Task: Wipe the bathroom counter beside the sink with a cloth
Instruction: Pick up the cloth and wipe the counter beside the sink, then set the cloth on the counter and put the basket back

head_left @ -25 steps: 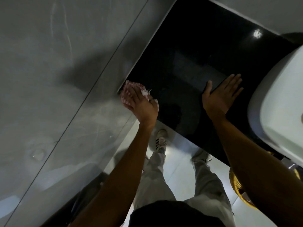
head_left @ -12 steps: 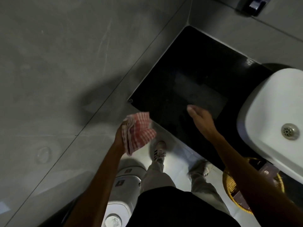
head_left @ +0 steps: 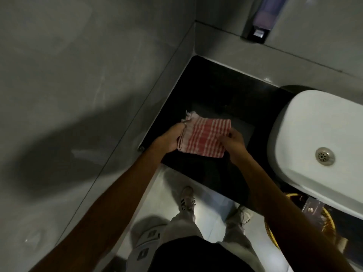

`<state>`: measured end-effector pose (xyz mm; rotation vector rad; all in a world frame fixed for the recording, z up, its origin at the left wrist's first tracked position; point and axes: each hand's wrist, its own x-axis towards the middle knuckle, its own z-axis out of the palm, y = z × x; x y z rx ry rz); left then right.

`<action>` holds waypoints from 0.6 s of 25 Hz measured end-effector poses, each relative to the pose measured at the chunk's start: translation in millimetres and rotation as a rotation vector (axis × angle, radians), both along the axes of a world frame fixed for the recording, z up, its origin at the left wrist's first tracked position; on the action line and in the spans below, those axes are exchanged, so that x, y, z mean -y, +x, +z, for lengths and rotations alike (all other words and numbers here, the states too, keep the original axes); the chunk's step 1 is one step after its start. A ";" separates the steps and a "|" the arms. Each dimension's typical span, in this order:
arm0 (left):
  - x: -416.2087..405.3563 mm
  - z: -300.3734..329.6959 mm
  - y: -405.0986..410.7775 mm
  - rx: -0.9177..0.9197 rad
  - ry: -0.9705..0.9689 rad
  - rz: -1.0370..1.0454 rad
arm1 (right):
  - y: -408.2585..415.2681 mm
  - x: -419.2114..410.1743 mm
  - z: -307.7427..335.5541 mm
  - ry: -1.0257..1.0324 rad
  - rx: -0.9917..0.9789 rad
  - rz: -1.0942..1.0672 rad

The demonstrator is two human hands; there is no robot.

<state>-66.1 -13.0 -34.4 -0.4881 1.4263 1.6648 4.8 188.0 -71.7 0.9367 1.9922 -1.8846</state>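
A red-and-white checked cloth (head_left: 205, 136) is stretched between both hands, just above the near left part of the black counter (head_left: 222, 89). My left hand (head_left: 170, 138) grips its left edge, fingers closed on the fabric. Its right edge is pinched by my right hand (head_left: 233, 143). The white sink basin (head_left: 306, 134) sits on the counter to the right of the cloth, its metal drain (head_left: 324, 156) showing. Whether the cloth touches the counter surface cannot be told.
Grey tiled walls close the counter on the left and behind. A wall-mounted dispenser (head_left: 261, 20) hangs at the top right. Below the counter edge are my shoes (head_left: 187, 201), a toilet (head_left: 147, 240) at lower left and a woven yellow basket (head_left: 298, 224) under the sink.
My left hand lifted the cloth off the counter's left edge and brought it back over the counter. My right hand left the counter and took hold of the cloth's right side.
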 end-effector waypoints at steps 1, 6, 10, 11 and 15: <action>-15.2 2.1 -20.6 -0.079 -0.103 -0.090 | -16.0 -9.1 -0.4 0.045 -0.006 -0.032; -75.0 -12.5 -101.1 -0.280 -0.277 -0.236 | -80.9 -42.2 -13.2 0.129 -0.024 -0.122; -74.9 -22.9 -91.8 -0.649 -0.697 -0.439 | -75.2 -56.8 0.8 0.413 0.033 -0.005; -72.9 -19.5 -73.1 -0.819 -0.796 -0.470 | -59.7 -61.2 10.1 0.560 -0.006 0.047; -98.1 4.6 56.7 -1.409 -0.902 -0.513 | 52.5 -79.3 59.0 1.081 -0.416 0.221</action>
